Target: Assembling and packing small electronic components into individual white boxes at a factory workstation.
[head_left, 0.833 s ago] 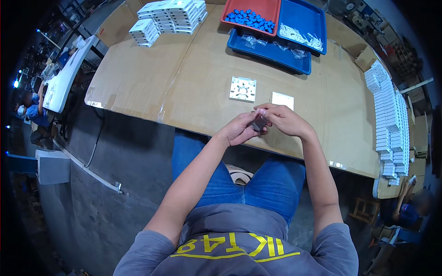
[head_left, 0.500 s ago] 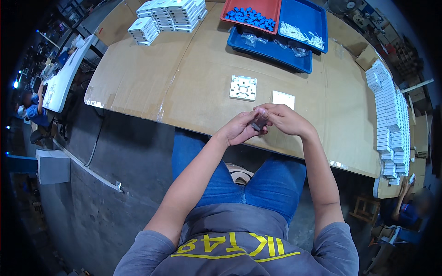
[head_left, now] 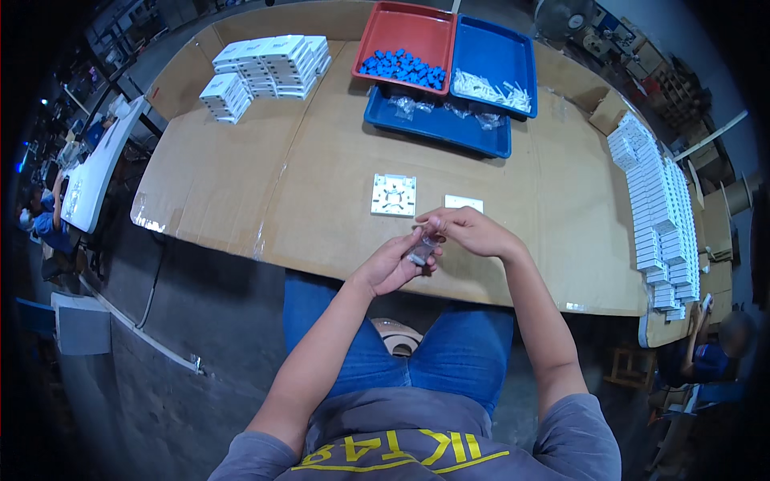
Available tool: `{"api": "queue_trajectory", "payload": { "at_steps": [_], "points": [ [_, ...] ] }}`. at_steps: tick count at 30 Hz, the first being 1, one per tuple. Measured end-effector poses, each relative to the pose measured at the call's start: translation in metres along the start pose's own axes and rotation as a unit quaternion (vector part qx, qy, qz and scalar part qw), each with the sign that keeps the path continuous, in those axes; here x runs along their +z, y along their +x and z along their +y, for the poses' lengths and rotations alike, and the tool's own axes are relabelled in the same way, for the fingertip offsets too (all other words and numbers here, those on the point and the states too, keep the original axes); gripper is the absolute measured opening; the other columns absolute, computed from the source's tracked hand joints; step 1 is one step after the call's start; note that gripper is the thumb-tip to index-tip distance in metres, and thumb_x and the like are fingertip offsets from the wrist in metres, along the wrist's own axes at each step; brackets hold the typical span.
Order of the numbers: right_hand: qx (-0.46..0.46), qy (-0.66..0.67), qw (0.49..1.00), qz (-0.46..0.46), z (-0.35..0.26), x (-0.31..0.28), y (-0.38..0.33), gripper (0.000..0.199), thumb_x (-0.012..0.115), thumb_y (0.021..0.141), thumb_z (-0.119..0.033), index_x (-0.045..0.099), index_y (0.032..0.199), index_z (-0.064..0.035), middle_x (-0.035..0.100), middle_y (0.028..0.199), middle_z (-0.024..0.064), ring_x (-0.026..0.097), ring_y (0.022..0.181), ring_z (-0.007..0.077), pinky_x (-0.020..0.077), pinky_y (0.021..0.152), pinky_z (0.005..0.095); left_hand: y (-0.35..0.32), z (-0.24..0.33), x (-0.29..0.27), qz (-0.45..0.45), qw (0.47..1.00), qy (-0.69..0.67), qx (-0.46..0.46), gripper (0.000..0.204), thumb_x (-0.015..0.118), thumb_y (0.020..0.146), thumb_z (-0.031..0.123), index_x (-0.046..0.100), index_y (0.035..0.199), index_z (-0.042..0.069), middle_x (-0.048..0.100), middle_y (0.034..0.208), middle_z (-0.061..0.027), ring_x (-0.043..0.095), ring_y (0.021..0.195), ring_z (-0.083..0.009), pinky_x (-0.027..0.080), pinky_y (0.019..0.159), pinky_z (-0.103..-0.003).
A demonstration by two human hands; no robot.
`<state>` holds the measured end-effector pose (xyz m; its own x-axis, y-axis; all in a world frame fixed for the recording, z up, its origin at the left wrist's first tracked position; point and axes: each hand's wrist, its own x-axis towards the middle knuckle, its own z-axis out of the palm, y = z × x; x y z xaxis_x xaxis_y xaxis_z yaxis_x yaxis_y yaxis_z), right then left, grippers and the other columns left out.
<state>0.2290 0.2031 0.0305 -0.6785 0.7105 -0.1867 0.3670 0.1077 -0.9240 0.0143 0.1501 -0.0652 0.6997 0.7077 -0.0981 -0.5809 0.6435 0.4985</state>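
Observation:
Just over the table's near edge, my left hand (head_left: 391,265) holds a small clear plastic bag (head_left: 419,256), its fingers curled round it. Something small and pale seems to be inside, too blurred to name. My right hand (head_left: 475,232) is closed in a pinch at the top of the same bag. Beyond my hands lies a white square plastic plate (head_left: 394,196) with a cross-shaped cutout pattern. To its right is a plain white plate (head_left: 464,203), its near part hidden by my right hand.
At the far side, a red tray (head_left: 407,28) holds blue plastic parts; a blue tray (head_left: 494,48) beside it holds white sticks. A lower blue tray (head_left: 437,132) contains clear bags. White boxes (head_left: 269,64) are stacked far left, more white stacks (head_left: 658,208) on the right.
The whole view has shifted, so the table and trays sit lower and further left. My right fingers have lifted slightly off my left hand, and more of the bag shows.

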Motion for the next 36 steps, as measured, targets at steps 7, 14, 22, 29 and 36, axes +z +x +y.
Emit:
{"api": "queue_trajectory", "payload": {
  "at_steps": [7, 14, 22, 29, 36],
  "points": [
    [-0.02, -0.119, 0.961, 0.25, 0.033, -0.107, 0.041, 0.026, 0.067, 0.103, -0.021, 0.076, 0.112, 0.0014, 0.079, 0.099, 0.0089, 0.069, 0.091, 0.0144, 0.0548, 0.083, 0.0333, -0.002, 0.004, -0.002, -0.01, 0.995, -0.095, -0.017, 0.06, 0.038, 0.114, 0.044, 0.046, 0.15, -0.004, 0.067, 0.115, -0.0093, 0.064, 0.094, -0.0198, 0.052, 0.092, -0.039],
    [-0.012, -0.367, 0.815, 0.448, 0.054, -0.229, 0.082, 0.019, 0.065, 0.093, -0.01, 0.077, 0.106, -0.0044, 0.076, 0.097, 0.0183, 0.073, 0.091, 0.0353, 0.0568, 0.082, 0.0442, 0.002, 0.006, -0.005, -0.023, 0.989, -0.141, -0.032, 0.058, 0.04, 0.114, 0.042, 0.045, 0.152, -0.002, 0.066, 0.117, -0.0094, 0.063, 0.097, -0.0212, 0.052, 0.093, -0.04],
    [0.107, -0.529, 0.759, 0.364, 0.071, -0.285, 0.114, 0.016, 0.07, 0.093, -0.017, 0.08, 0.105, -0.0142, 0.076, 0.106, 0.0149, 0.071, 0.106, 0.0353, 0.057, 0.092, 0.0484, 0.005, 0.007, -0.005, -0.031, 0.984, -0.167, -0.059, 0.058, 0.04, 0.114, 0.041, 0.043, 0.153, -0.002, 0.065, 0.12, -0.0105, 0.061, 0.099, -0.0225, 0.051, 0.094, -0.04],
    [0.161, -0.481, 0.794, 0.335, 0.071, -0.305, 0.129, 0.017, 0.08, 0.086, -0.02, 0.081, 0.101, -0.012, 0.077, 0.101, 0.0143, 0.073, 0.098, 0.0324, 0.0576, 0.087, 0.0434, 0.007, 0.008, -0.006, -0.026, 0.982, -0.171, -0.07, 0.058, 0.039, 0.115, 0.041, 0.043, 0.153, -0.003, 0.065, 0.121, -0.0115, 0.061, 0.1, -0.0221, 0.051, 0.094, -0.04],
    [0.12, -0.418, 0.827, 0.356, 0.08, -0.307, 0.127, 0.018, 0.084, 0.082, -0.019, 0.081, 0.097, -0.01, 0.076, 0.098, 0.0147, 0.073, 0.094, 0.0316, 0.0565, 0.084, 0.0416, 0.006, 0.012, -0.001, -0.011, 0.985, -0.156, -0.074, 0.059, 0.043, 0.114, 0.042, 0.043, 0.153, -0.002, 0.064, 0.118, -0.008, 0.06, 0.097, -0.0194, 0.051, 0.093, -0.036]
  ]
}}
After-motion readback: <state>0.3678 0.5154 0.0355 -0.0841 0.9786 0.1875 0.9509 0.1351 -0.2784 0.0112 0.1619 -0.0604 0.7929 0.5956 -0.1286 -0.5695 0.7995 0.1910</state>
